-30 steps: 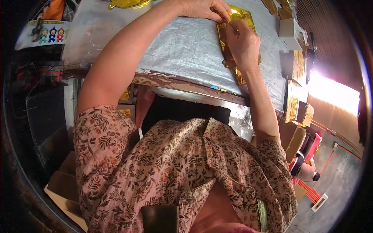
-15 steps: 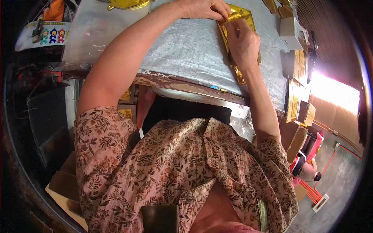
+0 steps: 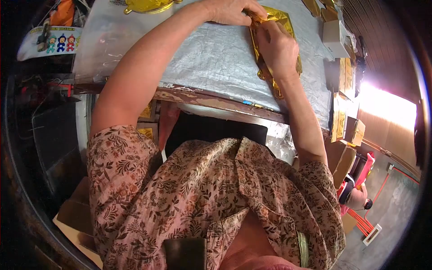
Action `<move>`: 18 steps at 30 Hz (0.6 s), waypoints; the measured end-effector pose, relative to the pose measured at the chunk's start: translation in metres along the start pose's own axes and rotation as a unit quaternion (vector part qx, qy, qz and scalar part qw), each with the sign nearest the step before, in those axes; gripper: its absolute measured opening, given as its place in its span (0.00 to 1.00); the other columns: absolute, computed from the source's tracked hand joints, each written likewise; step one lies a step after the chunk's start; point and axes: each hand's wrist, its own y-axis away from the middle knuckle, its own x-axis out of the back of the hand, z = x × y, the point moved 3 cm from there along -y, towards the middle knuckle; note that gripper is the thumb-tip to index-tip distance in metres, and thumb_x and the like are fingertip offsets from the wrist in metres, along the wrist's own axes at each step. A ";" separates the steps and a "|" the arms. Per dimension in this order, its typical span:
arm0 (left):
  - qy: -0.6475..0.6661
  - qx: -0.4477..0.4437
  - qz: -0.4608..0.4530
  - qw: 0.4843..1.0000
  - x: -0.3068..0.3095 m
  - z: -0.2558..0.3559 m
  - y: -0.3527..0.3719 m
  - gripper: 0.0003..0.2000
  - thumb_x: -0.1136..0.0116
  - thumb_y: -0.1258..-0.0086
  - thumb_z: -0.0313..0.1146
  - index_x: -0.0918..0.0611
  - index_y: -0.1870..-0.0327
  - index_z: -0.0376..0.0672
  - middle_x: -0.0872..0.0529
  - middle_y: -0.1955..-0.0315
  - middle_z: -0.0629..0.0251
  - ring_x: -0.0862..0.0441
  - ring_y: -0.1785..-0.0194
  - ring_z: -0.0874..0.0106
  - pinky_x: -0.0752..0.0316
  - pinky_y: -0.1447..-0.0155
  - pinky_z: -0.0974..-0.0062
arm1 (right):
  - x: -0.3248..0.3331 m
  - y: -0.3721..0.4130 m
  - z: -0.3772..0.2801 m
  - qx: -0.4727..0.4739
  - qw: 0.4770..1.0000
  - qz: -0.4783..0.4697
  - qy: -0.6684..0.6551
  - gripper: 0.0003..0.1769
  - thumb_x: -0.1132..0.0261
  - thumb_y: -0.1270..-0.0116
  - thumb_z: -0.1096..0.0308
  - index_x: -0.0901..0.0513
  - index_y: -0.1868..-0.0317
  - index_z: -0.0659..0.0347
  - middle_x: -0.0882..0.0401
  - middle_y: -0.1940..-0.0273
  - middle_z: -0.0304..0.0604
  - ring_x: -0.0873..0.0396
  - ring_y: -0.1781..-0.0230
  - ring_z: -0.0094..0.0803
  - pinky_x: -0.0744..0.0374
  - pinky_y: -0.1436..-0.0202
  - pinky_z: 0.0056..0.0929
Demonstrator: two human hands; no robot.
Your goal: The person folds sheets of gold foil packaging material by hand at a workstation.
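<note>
A gold foil piece [image 3: 288, 22] lies on the silvery covered table [image 3: 211, 58], towards its right side. My left hand [image 3: 231, 11] reaches in from the left, its fingers pinched on the foil's upper left edge. Right beside it, my right hand [image 3: 279, 47] lies over the foil with its fingertips bent onto the same edge. The fingertips of both hands almost meet. Crumpled gold foil [image 3: 276, 88] hangs below my right wrist towards the table's front edge.
A gold rimmed object [image 3: 150, 5] sits at the table's back left. A white box [image 3: 335, 38] stands at the right edge, near gold-patterned boxes [image 3: 346, 78]. Far right, another person [image 3: 355, 198] is in the background. An open carton [image 3: 76, 225] is at lower left.
Both hands have shifted slightly at the foil's upper left edge, my right hand a little to the left. The loose foil beside my right wrist has changed shape and spread leftward.
</note>
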 end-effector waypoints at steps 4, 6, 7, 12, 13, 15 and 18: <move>-0.055 -0.094 0.031 0.994 0.000 -0.006 -0.003 0.21 0.44 0.35 0.24 0.15 0.40 0.40 0.11 0.42 0.55 0.13 0.41 0.60 0.22 0.35 0.68 | -0.001 0.005 -0.004 0.061 0.996 -0.005 0.064 0.06 0.31 0.33 0.68 0.14 0.56 0.54 0.14 0.63 0.43 0.13 0.64 0.46 0.17 0.64 0.43; -0.054 -0.055 0.023 0.997 0.000 -0.007 -0.004 0.19 0.45 0.32 0.25 0.15 0.41 0.40 0.11 0.42 0.54 0.13 0.41 0.61 0.21 0.35 0.68 | -0.002 0.006 -0.005 0.083 0.993 -0.009 0.079 0.07 0.31 0.33 0.68 0.14 0.56 0.53 0.15 0.63 0.41 0.13 0.64 0.44 0.17 0.65 0.42; -0.054 -0.055 0.023 0.997 0.000 -0.005 -0.003 0.19 0.45 0.32 0.25 0.15 0.41 0.40 0.11 0.42 0.54 0.13 0.41 0.61 0.21 0.35 0.68 | -0.002 0.007 -0.006 0.096 0.991 -0.007 0.089 0.07 0.31 0.34 0.68 0.14 0.56 0.53 0.15 0.63 0.40 0.13 0.64 0.42 0.17 0.65 0.40; -0.045 -0.055 0.038 0.997 -0.001 -0.007 -0.004 0.15 0.42 0.26 0.31 0.15 0.41 0.40 0.11 0.44 0.55 0.13 0.43 0.62 0.20 0.38 0.68 | -0.001 0.008 -0.011 0.116 0.987 -0.022 0.112 0.08 0.31 0.35 0.69 0.14 0.55 0.52 0.15 0.61 0.38 0.13 0.63 0.40 0.17 0.65 0.39; -0.046 -0.055 0.037 0.997 -0.001 -0.006 -0.004 0.15 0.42 0.26 0.31 0.15 0.41 0.40 0.11 0.44 0.55 0.13 0.43 0.62 0.20 0.38 0.68 | -0.001 0.008 -0.012 0.132 0.984 -0.014 0.116 0.06 0.33 0.36 0.69 0.16 0.58 0.52 0.17 0.62 0.38 0.14 0.62 0.38 0.16 0.66 0.37; -0.040 -0.056 0.030 0.997 -0.002 -0.005 -0.003 0.14 0.40 0.26 0.33 0.14 0.43 0.40 0.10 0.45 0.56 0.12 0.45 0.62 0.20 0.39 0.69 | 0.000 0.010 -0.013 0.147 0.982 -0.006 0.120 0.04 0.36 0.37 0.70 0.18 0.62 0.52 0.18 0.62 0.38 0.15 0.61 0.36 0.16 0.67 0.36; -0.049 -0.053 0.032 0.997 -0.002 -0.003 -0.002 0.13 0.38 0.27 0.34 0.12 0.47 0.39 0.10 0.46 0.57 0.12 0.47 0.62 0.19 0.41 0.68 | 0.001 0.014 -0.014 0.148 0.981 -0.032 0.124 0.11 0.32 0.36 0.69 0.15 0.52 0.53 0.16 0.57 0.38 0.13 0.59 0.39 0.15 0.63 0.38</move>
